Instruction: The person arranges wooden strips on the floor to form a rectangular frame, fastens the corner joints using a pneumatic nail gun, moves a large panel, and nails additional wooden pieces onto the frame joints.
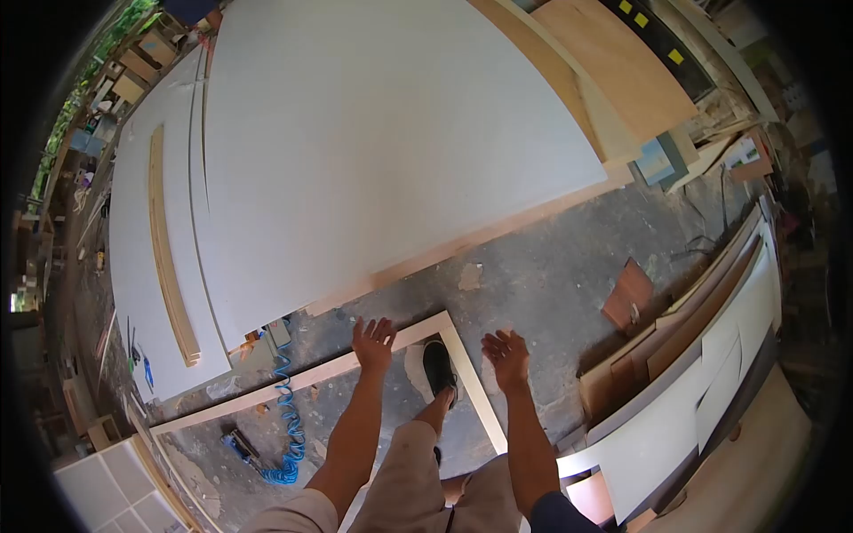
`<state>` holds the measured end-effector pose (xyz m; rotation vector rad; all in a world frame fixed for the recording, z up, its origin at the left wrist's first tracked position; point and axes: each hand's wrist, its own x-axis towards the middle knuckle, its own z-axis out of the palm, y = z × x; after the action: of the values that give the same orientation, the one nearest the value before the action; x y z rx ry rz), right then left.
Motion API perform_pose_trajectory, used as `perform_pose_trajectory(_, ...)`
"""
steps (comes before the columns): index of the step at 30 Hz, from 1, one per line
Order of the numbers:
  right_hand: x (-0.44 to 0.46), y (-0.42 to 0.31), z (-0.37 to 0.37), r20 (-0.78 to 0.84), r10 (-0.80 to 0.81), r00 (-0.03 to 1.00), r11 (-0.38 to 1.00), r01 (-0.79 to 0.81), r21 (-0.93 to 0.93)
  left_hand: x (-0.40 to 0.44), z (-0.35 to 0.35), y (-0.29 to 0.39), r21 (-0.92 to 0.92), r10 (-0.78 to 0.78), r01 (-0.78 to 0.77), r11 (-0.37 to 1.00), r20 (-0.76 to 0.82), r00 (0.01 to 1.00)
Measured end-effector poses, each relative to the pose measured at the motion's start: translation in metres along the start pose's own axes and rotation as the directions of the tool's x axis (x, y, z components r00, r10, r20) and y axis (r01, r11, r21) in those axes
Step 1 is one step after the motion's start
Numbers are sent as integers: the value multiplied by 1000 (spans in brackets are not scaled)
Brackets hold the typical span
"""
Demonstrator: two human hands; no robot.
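With left hand [374, 348] and right hand [508, 359] empty, fingers apart, hovers near the corner of a pale, right-angled wooden frame [478, 391], probably for balance.

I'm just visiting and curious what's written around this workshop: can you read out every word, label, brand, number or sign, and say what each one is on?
No text can be read here.
Printed card at the upper right: any wording is too small and blurred.
Yellow squares on the dark panel: no readable marks.
Tool by the blue coiled hose: no brand legible.
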<state>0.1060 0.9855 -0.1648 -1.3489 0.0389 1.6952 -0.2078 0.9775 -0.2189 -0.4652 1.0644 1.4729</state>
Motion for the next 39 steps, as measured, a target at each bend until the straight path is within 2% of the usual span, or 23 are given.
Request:
perform_pose_trajectory(3,57,-54,15,-33,-41,999,999,41,-5,19,45,-27,-14,-2,2,1000,-28,1000)
perform_pose_trajectory(5,90,-90,22,6,-119,993,992,119,-39,34,74,-40,-38,-1,-1,999,-34,999)
perform_pose_trajectory(9,160,-162,39,14,-112,994,994,112,-6,65,129,-59,-161,25,-39,986,-89,996)
perform_pose_trajectory(11,201,-190,45,11,-164,986,983,163,90,81,145,-65,-204,80,-101,974,-109,991)
perform_pose_trajectory(12,221,-203,52,19,-147,989,986,145,77,88,153,-69,-214,89,-115,970,-127,988)
perform_pose_trajectory(14,254,-227,64,-63,-181,981,978,186,99,98,170,-80,-288,210,-246,926,-150,966)
perform_pose_trajectory(15,269,-235,68,-67,-174,983,979,180,99,105,178,-84,-284,210,-248,926,-157,965)
perform_pose_trajectory(17,293,-251,74,77,-219,973,962,202,184,117,195,-95,-247,417,-438,865,-132,899)
perform_pose_trajectory(18,289,-258,86,211,-259,943,960,228,161,120,199,-96,-296,388,-422,857,-167,906)
perform_pose_trajectory(19,295,-261,88,207,-256,944,962,227,155,121,201,-98,-297,384,-419,858,-172,907)
perform_pose_trajectory(21,306,-263,96,66,-202,977,970,190,151,119,208,-100,-325,491,-501,802,-121,863)
perform_pose_trajectory(22,298,-262,104,67,-191,979,959,171,224,109,224,-97,-323,475,-490,810,-128,870)
perform_pose_trajectory(26,294,-251,103,81,-167,983,945,136,296,107,223,-96,-308,470,-468,828,-73,880)
perform_pose_trajectory(28,295,-249,103,97,-209,973,958,184,221,121,209,-97,-126,553,-548,827,6,833)
perform_pose_trajectory(31,301,-249,102,112,-219,969,959,193,209,130,199,-94,-73,560,-556,828,87,824)
perform_pose_trajectory(34,296,-250,106,118,-231,966,951,199,237,134,196,-93,-152,598,-590,793,13,801)
perform_pose_trajectory(39,289,-250,113,151,-271,951,925,214,315,121,209,-94,-216,576,-558,801,24,817)
